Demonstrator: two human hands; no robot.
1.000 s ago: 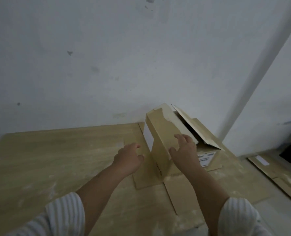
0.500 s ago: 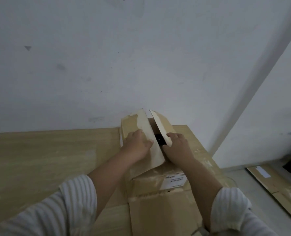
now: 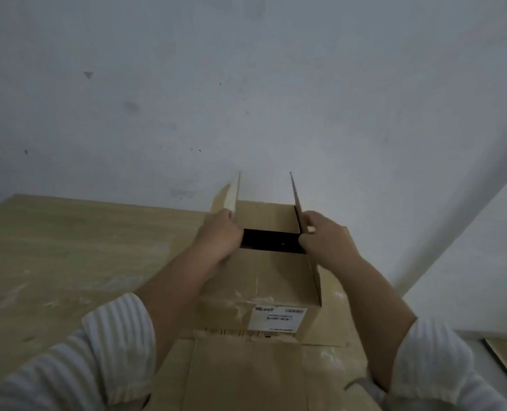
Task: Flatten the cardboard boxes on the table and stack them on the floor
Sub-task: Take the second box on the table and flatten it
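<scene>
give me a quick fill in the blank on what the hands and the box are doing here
Each of the hands, left and right, holds one ____ of the cardboard box.
The box stands on a ____ table.
The opening between the flaps looks ____ inside.
The white label faces the ____.

Missing: flap; wooden; dark; person

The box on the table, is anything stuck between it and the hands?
No. The left hand is on the left flap and the right hand grips the right flap of the box. Both touch the cardboard directly, with nothing visible between.
</scene>
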